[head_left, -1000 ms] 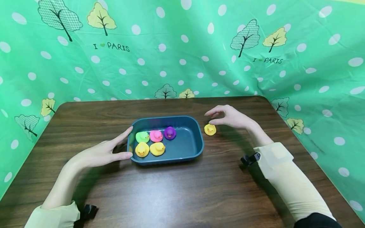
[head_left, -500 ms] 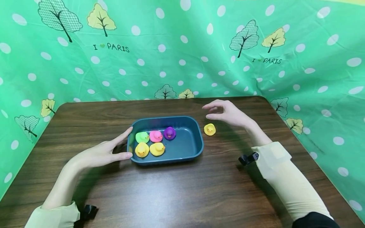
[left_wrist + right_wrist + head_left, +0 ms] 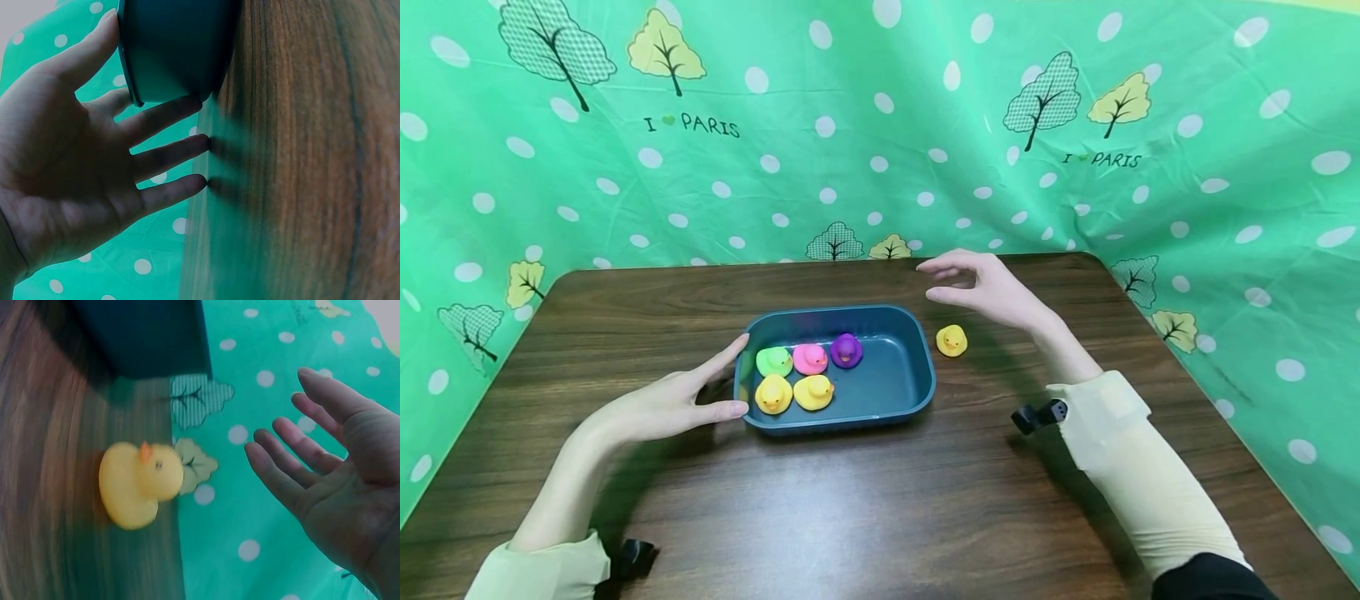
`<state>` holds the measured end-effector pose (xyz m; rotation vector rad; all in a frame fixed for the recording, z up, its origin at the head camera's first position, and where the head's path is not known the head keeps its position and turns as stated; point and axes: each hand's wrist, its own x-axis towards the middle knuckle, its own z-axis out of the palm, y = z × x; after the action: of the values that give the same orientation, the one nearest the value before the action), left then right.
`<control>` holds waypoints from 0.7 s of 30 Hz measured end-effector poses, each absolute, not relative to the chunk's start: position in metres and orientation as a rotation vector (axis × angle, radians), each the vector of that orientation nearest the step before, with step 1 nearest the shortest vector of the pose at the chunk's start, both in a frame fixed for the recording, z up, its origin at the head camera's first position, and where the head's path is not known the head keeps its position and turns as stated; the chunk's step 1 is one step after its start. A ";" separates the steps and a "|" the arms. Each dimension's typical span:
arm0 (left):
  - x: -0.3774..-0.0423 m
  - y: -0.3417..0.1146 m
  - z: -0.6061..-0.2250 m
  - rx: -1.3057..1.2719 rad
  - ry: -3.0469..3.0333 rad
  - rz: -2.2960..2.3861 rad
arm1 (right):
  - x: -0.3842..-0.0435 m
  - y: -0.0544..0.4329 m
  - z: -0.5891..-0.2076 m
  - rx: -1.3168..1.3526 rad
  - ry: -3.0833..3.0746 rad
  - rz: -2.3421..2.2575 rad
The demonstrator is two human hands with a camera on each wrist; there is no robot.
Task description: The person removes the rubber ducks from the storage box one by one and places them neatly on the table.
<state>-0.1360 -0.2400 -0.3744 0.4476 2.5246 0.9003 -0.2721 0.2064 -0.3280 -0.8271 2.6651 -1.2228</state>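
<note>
A dark blue tray [image 3: 880, 414] stands on the table. At its left end my left hand [image 3: 673, 404] touches the rim with spread, straight fingers; the left wrist view shows the thumb at the rim and other fingertips low by the wall. Inside the tray's left part sit a green duck [image 3: 774, 361], a pink duck [image 3: 810, 359], a purple duck [image 3: 846, 351] and two yellow ducks, one at the corner [image 3: 773, 394] and one beside it [image 3: 813, 392]. Just right of the tray, a lone yellow duck [image 3: 130, 486] sits on the table. Above and behind it hovers my right hand [image 3: 992, 287], fingers relaxed, holding nothing.
The brown wooden table [image 3: 865, 517] reaches back to a green dotted curtain [image 3: 880, 125] with printed trees. Black wrist devices sit at both cuffs, the right device [image 3: 1037, 417] and the left device [image 3: 634, 558]. The tray's right half shows bare floor.
My right hand has lifted off from near the lone yellow duck and drifted up and left toward the tray. That duck stays where it was. The left hand and tray have not moved.
</note>
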 end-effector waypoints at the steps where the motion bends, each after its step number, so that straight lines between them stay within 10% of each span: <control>1: -0.136 -0.240 -0.374 0.447 2.525 0.900 | -0.271 0.203 -0.327 -0.835 2.657 -1.236; 21: -0.136 -0.240 -0.374 0.436 2.521 0.895 | -0.252 0.153 -0.330 -0.968 2.568 -1.309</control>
<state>-0.1364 -0.2405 -0.3737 0.4363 2.5212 0.8955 -0.2524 0.1526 -0.3303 -0.9683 2.5676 -1.3091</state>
